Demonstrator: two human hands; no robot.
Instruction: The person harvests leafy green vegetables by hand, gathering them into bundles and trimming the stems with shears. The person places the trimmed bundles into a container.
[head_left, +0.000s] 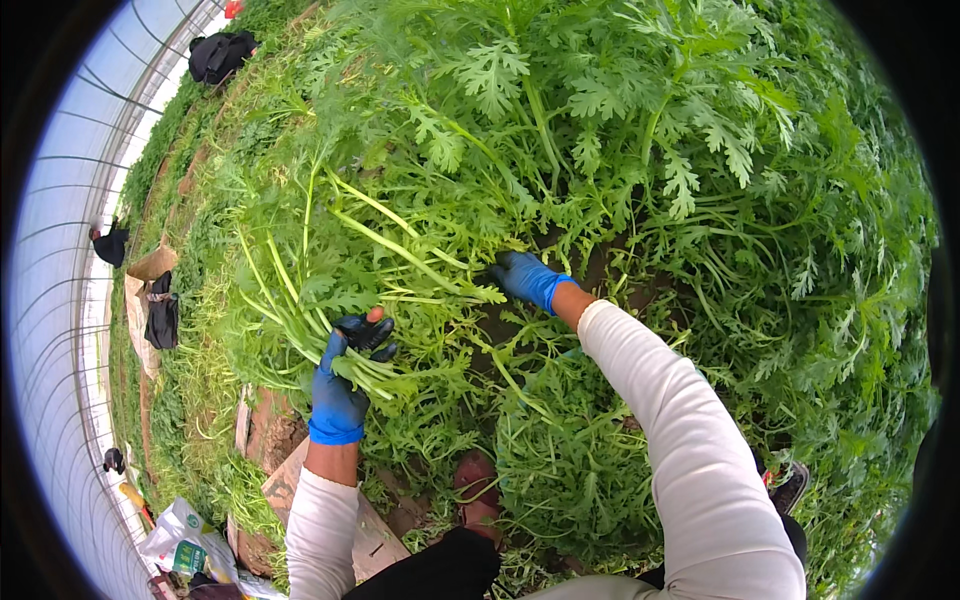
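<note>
My left hand (341, 382), in a blue glove with dark-stained fingers, holds a bunch of cut leafy green stems (304, 330). One fingertip shows bare through the glove. My right hand (525, 279), in a matching glove, reaches down among the plants, at the lower ends of several long pale stems (401, 247) that lean to the left. Its fingers are dark and partly hidden, so whether they grip a stem or a tool is unclear. Tall, deeply lobed leafy greens (540, 120) stand just beyond my hands.
A heap of greens (585, 480) lies beside my reddish-brown boot (476, 484). Near my left forearm is a wooden board (375, 536). A printed white bag (184, 540) sits lower left. Along the plastic greenhouse wall (56, 225) are a crouching person (111, 244) and a cardboard piece (142, 307).
</note>
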